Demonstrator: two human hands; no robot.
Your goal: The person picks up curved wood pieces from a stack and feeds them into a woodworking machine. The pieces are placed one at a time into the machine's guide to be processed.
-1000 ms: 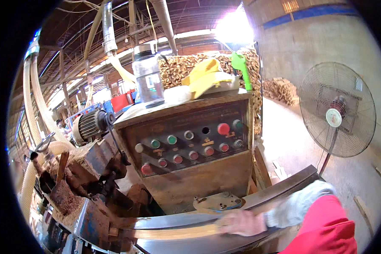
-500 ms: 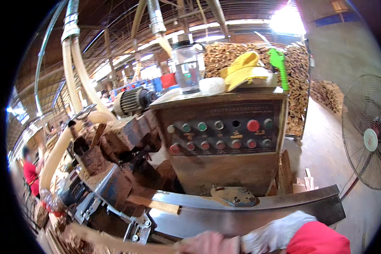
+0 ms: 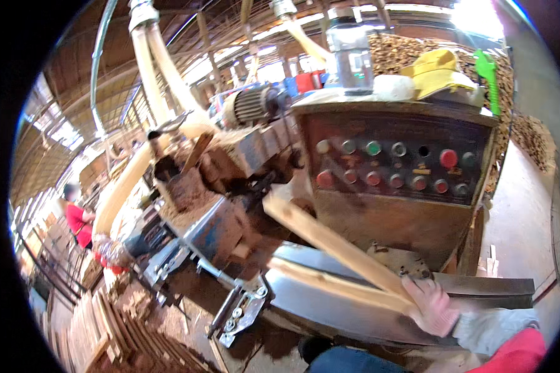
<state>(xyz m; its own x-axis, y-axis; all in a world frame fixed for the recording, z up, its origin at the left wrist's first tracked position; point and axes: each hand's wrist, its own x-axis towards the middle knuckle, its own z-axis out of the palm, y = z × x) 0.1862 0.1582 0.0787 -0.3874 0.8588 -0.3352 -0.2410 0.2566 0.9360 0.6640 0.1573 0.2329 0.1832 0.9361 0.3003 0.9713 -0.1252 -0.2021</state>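
My right hand [image 3: 432, 306], in a pinkish work glove under a grey-white cuff and red sleeve, is closed on the near end of a wooden strip [image 3: 339, 244]. The strip slants up and away to the left, its far end raised above the machine. A second wooden strip [image 3: 333, 283] lies along the shiny metal machine bed [image 3: 298, 303], its right end by my fingers; whether I grip it too I cannot tell. Rollers on a metal bracket [image 3: 239, 311] stand at the bed's left end. My left hand is out of view.
A control cabinet [image 3: 379, 217] with coloured buttons stands behind the bed. On it are a clear jug [image 3: 353, 62], a yellow cap [image 3: 438, 71] and a green air gun [image 3: 488, 78]. Sawdust covers the machine head [image 3: 196, 186]. Stacked strips [image 3: 115, 329] lie lower left; a person in red [image 3: 78, 217] stands beyond.
My view has swung left and down. My right hand has risen over the bed's right part, and its strip now points up to the far left. The strip on the bed shows longer toward my hand.
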